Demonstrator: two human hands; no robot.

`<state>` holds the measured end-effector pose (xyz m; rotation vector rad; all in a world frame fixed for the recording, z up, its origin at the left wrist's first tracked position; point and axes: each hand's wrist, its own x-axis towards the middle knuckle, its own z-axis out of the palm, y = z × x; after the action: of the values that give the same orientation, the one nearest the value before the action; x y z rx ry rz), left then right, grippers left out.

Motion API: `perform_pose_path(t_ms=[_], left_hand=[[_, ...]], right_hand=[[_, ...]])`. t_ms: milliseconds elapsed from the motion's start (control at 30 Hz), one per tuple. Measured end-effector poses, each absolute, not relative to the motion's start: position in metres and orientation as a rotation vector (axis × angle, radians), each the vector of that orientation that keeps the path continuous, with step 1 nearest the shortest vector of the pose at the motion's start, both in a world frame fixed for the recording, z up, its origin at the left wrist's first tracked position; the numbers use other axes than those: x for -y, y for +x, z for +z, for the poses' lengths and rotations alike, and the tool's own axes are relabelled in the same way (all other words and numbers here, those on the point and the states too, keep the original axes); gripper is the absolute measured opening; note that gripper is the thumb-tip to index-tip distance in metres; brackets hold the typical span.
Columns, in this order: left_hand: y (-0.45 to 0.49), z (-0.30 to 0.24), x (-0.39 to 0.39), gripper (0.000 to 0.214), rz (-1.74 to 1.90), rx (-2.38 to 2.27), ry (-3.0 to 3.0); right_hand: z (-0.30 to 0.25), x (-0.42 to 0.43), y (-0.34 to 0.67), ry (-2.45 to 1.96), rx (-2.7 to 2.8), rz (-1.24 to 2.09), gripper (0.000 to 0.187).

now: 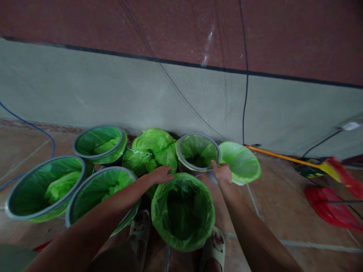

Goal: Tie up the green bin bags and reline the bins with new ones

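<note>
My left hand (pixel 162 175) is beside the far left edge of a trash bin (pixel 183 244) between my feet, its fingers stretched out and apparently holding nothing. A green bag lines that bin and folds over its rim. My right hand (pixel 222 172) is closed at the near right edge of a second lined bin by the wall, thumb on its grey ring (pixel 187 163). The fingers' undersides are hidden. Right of that hand stands another bin with a pale green liner (pixel 241 162). A bulging green bag (pixel 154 145) sits behind my left hand.
Several green-lined bins with grey rings (pixel 45 215) stand at the left. At the right lie an orange-handled broom (pixel 283 155) and a red dustpan (pixel 323 204). A blue cable (pixel 36 128) runs along the left; a black cable (pixel 246 102) hangs down the wall (pixel 113 87).
</note>
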<state>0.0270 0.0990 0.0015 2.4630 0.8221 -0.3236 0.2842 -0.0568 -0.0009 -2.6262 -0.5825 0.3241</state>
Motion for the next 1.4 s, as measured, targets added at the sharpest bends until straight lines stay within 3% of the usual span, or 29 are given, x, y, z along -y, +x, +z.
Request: perform_pose_path(t_ms=[167, 433, 600, 700, 800, 933, 1000, 1400], left_hand=[[0.013, 0.014, -0.099, 0.041, -0.284, -0.811, 2.463], [0.007, 0.039, -0.105, 0.029, -0.077, -1.026, 2.372], [0.008, 0.071, -0.101, 0.046, 0.19, -1.199, 2.017], [0.003, 0.089, -0.085, 0.062, 0.269, -1.193, 1.697], [-0.004, 0.096, -0.062, 0.061, 0.102, -1.191, 1.687], [-0.012, 0.084, -0.035, 0.027, -0.176, -1.265, 2.06], [-0.013, 0.074, -0.027, 0.02, -0.233, -1.305, 2.184], [0.0, 0.053, -0.022, 0.028, -0.544, -1.46, 2.334]], right_hand=[[0.003, 0.032, 0.29, -2.69, 0.413, 0.441, 0.042], [0.035, 0.031, 0.303, -2.663, 0.451, 0.339, 0.041], [0.069, 0.078, 0.281, -2.598, 0.631, 0.26, 0.043], [0.065, 0.132, 0.247, -2.52, 0.864, 0.367, 0.033], [0.045, 0.178, 0.216, -2.486, 1.094, 0.535, 0.021], [0.019, 0.196, 0.203, -2.515, 1.239, 0.667, 0.02], [0.011, 0.191, 0.204, -2.558, 1.278, 0.667, 0.022], [0.013, 0.169, 0.204, -2.698, 1.249, 0.719, 0.036]])
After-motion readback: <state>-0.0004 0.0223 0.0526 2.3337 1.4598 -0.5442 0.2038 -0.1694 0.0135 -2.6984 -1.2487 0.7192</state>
